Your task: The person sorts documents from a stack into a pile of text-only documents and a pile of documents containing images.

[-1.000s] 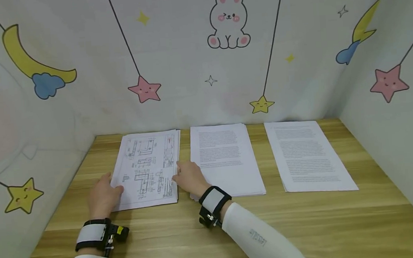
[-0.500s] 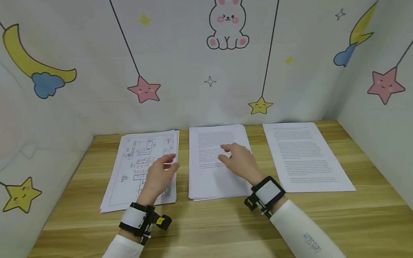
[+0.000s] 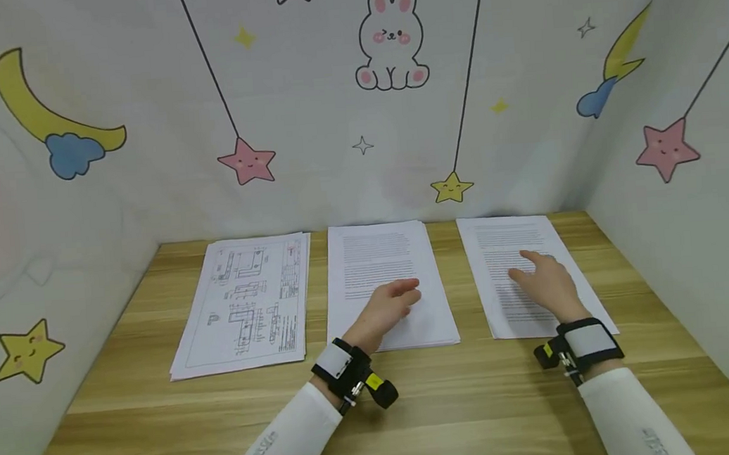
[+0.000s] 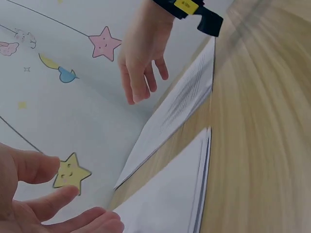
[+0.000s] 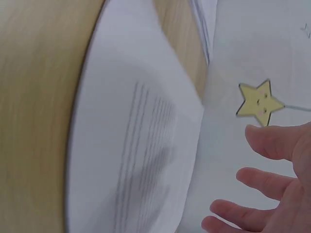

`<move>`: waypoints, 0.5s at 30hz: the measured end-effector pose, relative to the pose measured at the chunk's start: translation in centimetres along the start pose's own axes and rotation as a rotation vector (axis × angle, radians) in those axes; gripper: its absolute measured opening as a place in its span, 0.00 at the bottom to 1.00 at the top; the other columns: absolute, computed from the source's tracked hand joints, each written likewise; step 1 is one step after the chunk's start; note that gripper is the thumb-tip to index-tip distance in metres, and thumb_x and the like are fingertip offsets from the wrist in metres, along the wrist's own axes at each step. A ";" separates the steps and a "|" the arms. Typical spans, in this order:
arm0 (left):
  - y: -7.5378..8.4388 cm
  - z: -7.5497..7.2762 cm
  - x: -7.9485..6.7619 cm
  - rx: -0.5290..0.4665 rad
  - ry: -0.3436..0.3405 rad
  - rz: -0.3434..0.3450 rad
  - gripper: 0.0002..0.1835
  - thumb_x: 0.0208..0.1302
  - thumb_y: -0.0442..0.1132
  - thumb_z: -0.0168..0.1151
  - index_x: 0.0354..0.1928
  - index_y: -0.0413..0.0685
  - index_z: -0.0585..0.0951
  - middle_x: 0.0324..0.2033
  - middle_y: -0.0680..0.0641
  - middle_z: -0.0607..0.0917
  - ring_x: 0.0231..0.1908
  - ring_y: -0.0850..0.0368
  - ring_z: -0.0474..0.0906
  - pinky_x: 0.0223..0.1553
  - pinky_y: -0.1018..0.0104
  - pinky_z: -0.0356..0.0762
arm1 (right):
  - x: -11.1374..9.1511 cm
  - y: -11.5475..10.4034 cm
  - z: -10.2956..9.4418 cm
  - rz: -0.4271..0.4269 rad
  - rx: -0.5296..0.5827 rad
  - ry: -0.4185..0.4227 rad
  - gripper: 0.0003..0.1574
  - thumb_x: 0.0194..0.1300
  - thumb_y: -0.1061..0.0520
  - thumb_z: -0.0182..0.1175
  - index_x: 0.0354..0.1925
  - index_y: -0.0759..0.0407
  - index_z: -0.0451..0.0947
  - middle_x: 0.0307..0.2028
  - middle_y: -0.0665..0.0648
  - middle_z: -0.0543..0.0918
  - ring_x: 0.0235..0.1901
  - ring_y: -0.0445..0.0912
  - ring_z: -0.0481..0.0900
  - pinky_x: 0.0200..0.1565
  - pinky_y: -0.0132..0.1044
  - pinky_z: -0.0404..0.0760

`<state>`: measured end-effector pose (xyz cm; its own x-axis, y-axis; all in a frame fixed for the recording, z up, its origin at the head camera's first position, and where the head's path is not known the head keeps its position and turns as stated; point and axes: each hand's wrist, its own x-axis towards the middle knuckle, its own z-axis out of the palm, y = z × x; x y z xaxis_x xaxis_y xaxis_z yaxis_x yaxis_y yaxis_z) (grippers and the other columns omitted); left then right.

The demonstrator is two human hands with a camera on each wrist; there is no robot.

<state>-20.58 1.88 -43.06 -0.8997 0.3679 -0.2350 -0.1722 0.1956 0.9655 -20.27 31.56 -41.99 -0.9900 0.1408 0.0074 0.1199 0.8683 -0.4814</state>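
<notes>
Three stacks of white paper lie side by side on the wooden table. Technical drawings cover the top sheet of the left stack (image 3: 242, 299). Printed text fills the upper part of the middle stack (image 3: 379, 255), and the right stack (image 3: 511, 231) also carries printed text. My left hand (image 3: 386, 310) hovers over the middle stack with its fingers relaxed and nothing in them. Above the right stack, my right hand (image 3: 549, 285) has its fingers spread and holds nothing. In the right wrist view its shadow falls on the printed lines.
The wooden table (image 3: 447, 412) meets a pale back wall (image 3: 310, 182) with cartoon drawings, and side walls stand to left and right. Each wrist wears a strap with a small black camera, the left camera (image 3: 384, 393) and the right camera (image 3: 546, 356).
Both hands have moved right: the left from the drawing stack to over the middle stack, the right from between the left and middle stacks to over the right stack. The stacks stay put.
</notes>
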 end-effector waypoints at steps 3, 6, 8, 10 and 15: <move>0.1 2.7 1.2 -0.112 -0.045 -0.050 0.25 0.73 0.44 0.55 0.68 0.43 0.72 0.67 0.42 0.75 0.66 0.48 0.72 0.67 0.55 0.71 | -0.2 3.3 -0.8 0.098 0.013 -0.036 0.42 0.73 0.48 0.51 0.71 0.77 0.55 0.67 0.84 0.60 0.66 0.77 0.60 0.62 0.69 0.66; 0.1 5.3 2.1 -0.167 -0.067 -0.094 0.25 0.73 0.43 0.54 0.68 0.43 0.72 0.62 0.43 0.78 0.60 0.52 0.76 0.63 0.59 0.75 | -0.4 5.9 -1.3 0.200 0.044 -0.070 0.44 0.73 0.48 0.49 0.72 0.78 0.50 0.68 0.84 0.56 0.68 0.78 0.55 0.65 0.70 0.61; 0.0 6.8 2.6 -0.208 -0.073 -0.119 0.24 0.73 0.41 0.54 0.68 0.42 0.72 0.55 0.46 0.80 0.52 0.57 0.77 0.57 0.64 0.76 | -0.6 7.0 -1.5 0.247 0.045 -0.087 0.45 0.73 0.48 0.49 0.72 0.79 0.49 0.68 0.85 0.55 0.68 0.78 0.54 0.66 0.70 0.60; -0.1 8.0 3.1 -0.262 -0.079 -0.136 0.25 0.73 0.40 0.53 0.68 0.40 0.71 0.53 0.47 0.80 0.48 0.59 0.74 0.54 0.65 0.75 | -0.8 7.7 -1.7 0.284 0.041 -0.108 0.45 0.73 0.48 0.48 0.72 0.78 0.49 0.68 0.85 0.55 0.68 0.78 0.54 0.66 0.70 0.60; 0.1 9.9 3.7 -0.402 -0.111 -0.130 0.28 0.72 0.37 0.51 0.71 0.36 0.65 0.65 0.39 0.74 0.58 0.54 0.73 0.66 0.55 0.71 | -1.1 7.8 -2.1 0.315 0.012 -0.120 0.45 0.73 0.46 0.48 0.72 0.77 0.49 0.68 0.84 0.56 0.68 0.78 0.55 0.65 0.70 0.61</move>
<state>-19.93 12.26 -44.99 -0.8150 0.4637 -0.3473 -0.4439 -0.1144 0.8888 -18.07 39.21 -43.91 -0.9062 0.3436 -0.2465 0.4212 0.7854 -0.4535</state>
